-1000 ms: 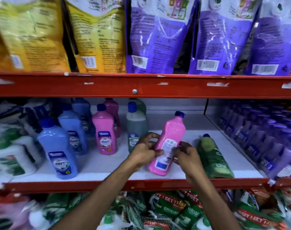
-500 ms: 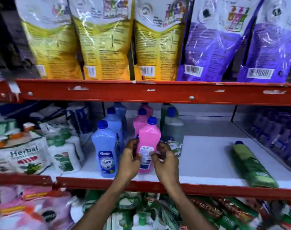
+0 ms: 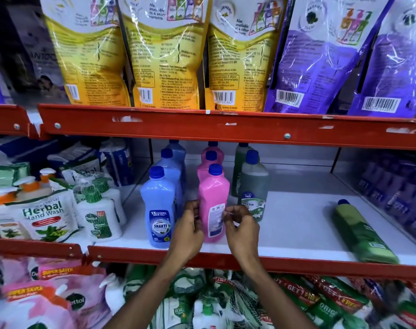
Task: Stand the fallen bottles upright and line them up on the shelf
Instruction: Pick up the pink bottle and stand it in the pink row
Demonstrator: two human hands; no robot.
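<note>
A pink bottle (image 3: 214, 200) with a blue cap stands upright at the front of the white shelf (image 3: 297, 224), heading a row of pink bottles. My left hand (image 3: 189, 230) and my right hand (image 3: 241, 227) grip its lower part from either side. Left of it runs a row of blue bottles, the front blue bottle (image 3: 158, 210) upright. To the right an upright dark green bottle (image 3: 253, 188) leads its own row. A light green bottle (image 3: 363, 232) lies on its side at the shelf's right front, cap pointing back.
The red shelf lip (image 3: 297, 263) runs along the front. Hand wash packs and pump bottles (image 3: 48, 217) crowd the left bay. Purple bottles (image 3: 396, 186) fill the right bay. Yellow and purple refill pouches (image 3: 169, 55) hang over the shelf above. Bagged goods sit below.
The pink bottle went from tilted in my hands at the shelf's middle to upright at the front of the pink row. My view shifted left and closer.
</note>
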